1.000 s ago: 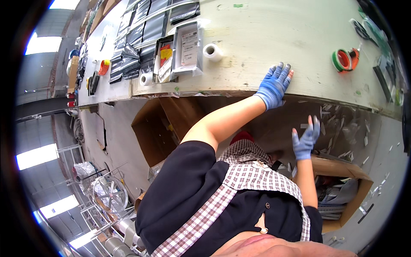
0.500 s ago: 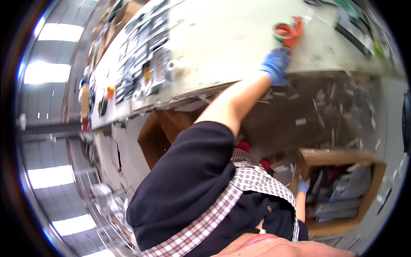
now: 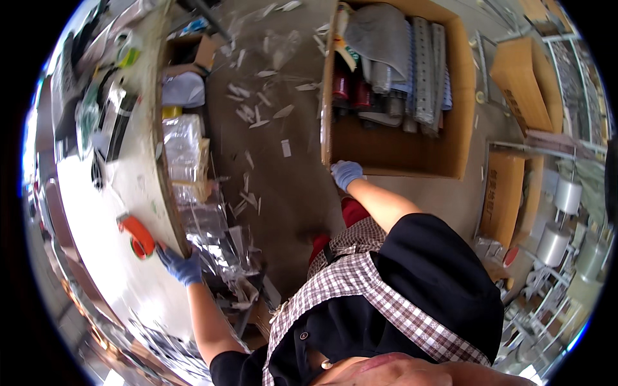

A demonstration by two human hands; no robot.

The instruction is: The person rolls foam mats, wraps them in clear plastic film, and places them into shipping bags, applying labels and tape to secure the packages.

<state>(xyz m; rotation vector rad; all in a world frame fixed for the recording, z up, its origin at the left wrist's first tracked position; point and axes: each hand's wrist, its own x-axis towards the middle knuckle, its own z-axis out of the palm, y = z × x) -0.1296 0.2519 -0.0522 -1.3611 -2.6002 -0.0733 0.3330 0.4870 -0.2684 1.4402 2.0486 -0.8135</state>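
My left hand (image 3: 181, 265), in a blue glove, is at the edge of the white worktable (image 3: 122, 283). Its fingers are stretched out over the top, close beside an orange tape dispenser (image 3: 137, 233) that lies there. Down at the right, my right hand (image 3: 347, 174), gloved too, is closed on the near left corner of an open cardboard box (image 3: 412, 157). Inside that box, rolled grey mats (image 3: 421, 71) and dark red rolls (image 3: 362, 92) fill the far part. The right fingertips are partly hidden at the cardboard edge.
White scraps (image 3: 254, 116) litter the floor between table and box. Plastic-wrapped packs (image 3: 187, 151) sit under the table edge. Another carton (image 3: 502, 193) and a metal rack with silvery cylinders (image 3: 555, 244) stand to the right. Dark tools (image 3: 119, 125) lie farther along the tabletop.
My view has swung right, bringing the box and floor to the middle. My left hand, earlier right at the tape dispenser, now shows stretched fingers beside it. My right hand remains at the box.
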